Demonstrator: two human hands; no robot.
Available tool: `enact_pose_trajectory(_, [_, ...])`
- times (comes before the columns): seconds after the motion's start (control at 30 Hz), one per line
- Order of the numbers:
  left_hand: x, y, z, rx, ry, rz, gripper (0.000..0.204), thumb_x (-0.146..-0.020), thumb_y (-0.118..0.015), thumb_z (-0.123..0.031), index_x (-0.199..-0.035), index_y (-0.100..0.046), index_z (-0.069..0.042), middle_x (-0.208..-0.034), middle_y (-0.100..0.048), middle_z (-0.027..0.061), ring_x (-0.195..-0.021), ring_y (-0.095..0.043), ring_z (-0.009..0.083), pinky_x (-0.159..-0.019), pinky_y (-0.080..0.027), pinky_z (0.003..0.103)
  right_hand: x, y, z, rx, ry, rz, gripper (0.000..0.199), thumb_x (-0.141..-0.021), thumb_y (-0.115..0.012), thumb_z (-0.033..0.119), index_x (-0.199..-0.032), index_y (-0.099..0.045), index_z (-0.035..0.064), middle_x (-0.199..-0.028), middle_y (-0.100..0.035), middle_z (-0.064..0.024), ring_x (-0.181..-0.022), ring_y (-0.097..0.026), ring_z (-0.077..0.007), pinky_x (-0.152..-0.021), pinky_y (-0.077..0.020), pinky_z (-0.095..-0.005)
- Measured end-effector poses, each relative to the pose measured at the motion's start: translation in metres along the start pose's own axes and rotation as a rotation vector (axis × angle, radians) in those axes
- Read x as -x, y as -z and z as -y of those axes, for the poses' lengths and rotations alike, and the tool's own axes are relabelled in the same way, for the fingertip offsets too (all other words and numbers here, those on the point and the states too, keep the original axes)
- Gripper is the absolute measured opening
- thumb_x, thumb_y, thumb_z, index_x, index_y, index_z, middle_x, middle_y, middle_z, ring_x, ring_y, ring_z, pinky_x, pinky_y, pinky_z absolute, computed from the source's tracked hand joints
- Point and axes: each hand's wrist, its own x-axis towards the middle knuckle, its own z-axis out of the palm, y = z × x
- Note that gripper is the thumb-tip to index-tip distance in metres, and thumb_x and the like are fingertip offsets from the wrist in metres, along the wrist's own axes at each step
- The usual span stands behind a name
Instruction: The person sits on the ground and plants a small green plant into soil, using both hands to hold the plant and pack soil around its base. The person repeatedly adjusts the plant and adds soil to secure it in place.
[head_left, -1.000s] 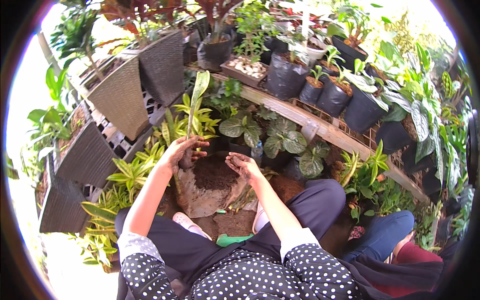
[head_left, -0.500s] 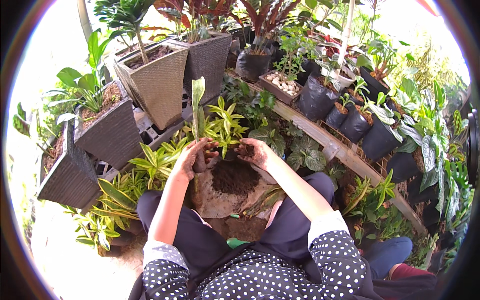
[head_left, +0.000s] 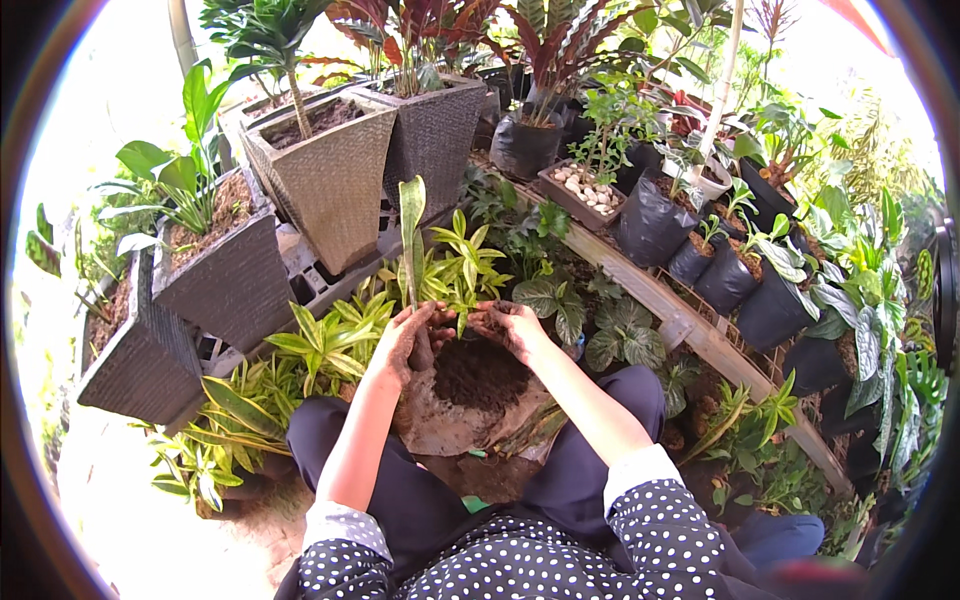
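Note:
My left hand, smeared with dark soil, is cupped beside the base of an upright snake plant leaf. Its fingers point right, apart from the thumb. I cannot see it gripping the leaf, whose lower end is hidden behind the hand. Facing it across a small gap, my right hand is also soiled, its fingers loosely bent and pointing left. Just below both hands lies a mound of dark soil on a dirty pale sack between my knees. Yellow-green leaves stand right behind the gap between the hands.
Tall textured planters line the left and back. Variegated plants crowd my left knee. A wooden rail runs diagonally on the right, with black plant bags beyond it. A pebble-topped tray pot stands at the back.
My hands have come closer together, and their fingers are more bent than before. The view has shifted slightly, so the plants sit lower and farther right. The soil mound looks much the same.

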Motion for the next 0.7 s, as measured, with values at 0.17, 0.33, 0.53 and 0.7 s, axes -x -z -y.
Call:
enact_pose_trajectory(0.17, [-0.01, -0.001, 0.005, 0.012, -0.002, 0.002, 0.021, -0.09, -0.057, -0.024, -0.104, -0.06, -0.009, -0.093, -0.067, 0.0056, -0.072, -0.064, 0.0158, -0.062, -0.045, 0.025, -0.007, 0.0, -0.005, 0.079, 0.001, -0.085, 0.023, -0.093, -0.051, 0.017, -0.108, -0.055, -0.0001, -0.095, -0.064, -0.0119, -0.086, -0.063, -0.0192, -0.076, -0.0506, -0.03])
enact_pose_trajectory(0.33, [-0.011, -0.005, 0.004, 0.007, 0.009, -0.022, 0.02, -0.09, -0.057, -0.024, -0.103, -0.06, -0.008, -0.092, -0.067, 0.0056, -0.072, -0.065, 0.0163, -0.062, -0.045, 0.024, -0.015, 0.006, -0.005, -0.367, -0.089, 0.127, 0.029, -0.094, -0.045, 0.024, -0.112, -0.055, 0.0026, -0.11, -0.06, -0.0116, -0.101, -0.058, -0.0237, -0.09, -0.0432, -0.0359])
enact_pose_trajectory(0.53, [-0.01, -0.007, 0.002, 0.017, 0.019, -0.049, 0.02, -0.09, -0.057, -0.023, -0.102, -0.06, -0.007, -0.092, -0.067, 0.0061, -0.072, -0.065, 0.0168, -0.061, -0.045, 0.025, -0.018, 0.006, -0.011, -0.392, -0.1, 0.104, 0.031, -0.091, -0.047, 0.016, -0.116, -0.053, -0.0005, -0.115, -0.058, -0.0129, -0.108, -0.054, -0.0269, -0.095, -0.0411, -0.0377])
enact_pose_trajectory(0.7, [-0.014, -0.002, 0.004, 0.047, 0.029, -0.063, 0.02, -0.09, -0.058, -0.023, -0.101, -0.06, -0.007, -0.09, -0.067, 0.0058, -0.071, -0.065, 0.017, -0.06, -0.045, 0.025, -0.016, 0.0, -0.012, -0.446, -0.037, 0.144, 0.035, -0.087, -0.049, 0.003, -0.12, -0.046, -0.0086, -0.118, -0.054, -0.0206, -0.112, -0.053, -0.0297, -0.101, -0.0401, -0.0394])
